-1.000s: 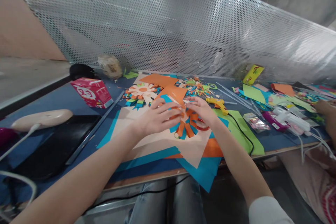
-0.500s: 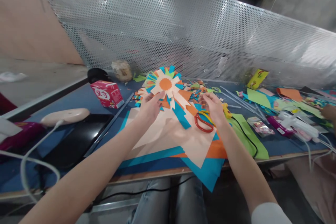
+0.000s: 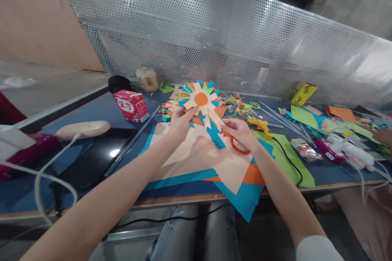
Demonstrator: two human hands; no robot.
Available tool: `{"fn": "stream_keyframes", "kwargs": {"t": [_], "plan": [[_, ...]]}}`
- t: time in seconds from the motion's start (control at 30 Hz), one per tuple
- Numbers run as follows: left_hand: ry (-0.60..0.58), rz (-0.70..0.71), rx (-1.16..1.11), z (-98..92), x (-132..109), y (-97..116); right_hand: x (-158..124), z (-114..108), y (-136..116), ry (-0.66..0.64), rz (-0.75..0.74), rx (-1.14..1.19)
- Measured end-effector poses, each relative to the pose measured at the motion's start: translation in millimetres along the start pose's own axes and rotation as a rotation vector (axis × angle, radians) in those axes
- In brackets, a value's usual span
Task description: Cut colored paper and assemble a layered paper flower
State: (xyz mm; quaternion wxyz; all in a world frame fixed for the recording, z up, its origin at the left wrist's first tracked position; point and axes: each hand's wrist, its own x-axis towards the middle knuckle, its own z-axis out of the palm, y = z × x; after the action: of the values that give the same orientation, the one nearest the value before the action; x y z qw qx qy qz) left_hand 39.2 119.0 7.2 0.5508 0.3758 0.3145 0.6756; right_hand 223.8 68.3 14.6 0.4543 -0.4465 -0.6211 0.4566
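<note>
A layered paper flower [image 3: 201,99] has an orange centre and pale pink, blue, green and orange petals. My left hand [image 3: 181,121] is closed on its lower left edge, thumb in front, keeping it raised above the sheets. My right hand [image 3: 239,132] pinches the lower end of the pale strip [image 3: 216,118] that hangs from the flower. Under that hand lie scissors with red handles [image 3: 239,149], partly hidden by the fingers. Pale pink paper sheets [image 3: 183,153] are spread beneath both hands, over blue and orange ones.
Paper scraps [image 3: 237,106] are heaped behind the flower. A yellow glue gun [image 3: 261,126] lies right, its cord crossing green paper [image 3: 294,161]. At left are a pink box [image 3: 131,106] and a black tablet-like slab [image 3: 98,157]. A perforated metal panel [image 3: 183,28] closes off the back.
My right hand has moved left and down onto the flower's hanging strip, uncovering the glue gun and covering part of the scissors. My left hand still holds the flower; the whole view has shifted slightly.
</note>
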Motion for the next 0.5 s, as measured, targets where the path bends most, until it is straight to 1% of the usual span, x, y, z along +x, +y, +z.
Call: {"fn": "stream_keyframes", "kwargs": {"t": [0.07, 0.2, 0.37, 0.5], "plan": [[-0.009, 0.012, -0.002, -0.9, 0.7, -1.1, 0.0, 0.8, 1.5, -0.048, 0.024, 0.006], [-0.027, 0.049, 0.008, -1.0, 0.9, -2.4, 0.8, -0.1, 4.2, -0.078, 0.027, 0.015], [0.014, 0.055, 0.045, -1.9, 2.9, -4.6, 1.5, -1.4, 7.3, -0.072, 0.055, 0.009], [0.015, 0.061, 0.039, -1.6, 3.2, -2.7, 2.3, -1.8, 9.8, -0.066, 0.081, 0.029]]}}
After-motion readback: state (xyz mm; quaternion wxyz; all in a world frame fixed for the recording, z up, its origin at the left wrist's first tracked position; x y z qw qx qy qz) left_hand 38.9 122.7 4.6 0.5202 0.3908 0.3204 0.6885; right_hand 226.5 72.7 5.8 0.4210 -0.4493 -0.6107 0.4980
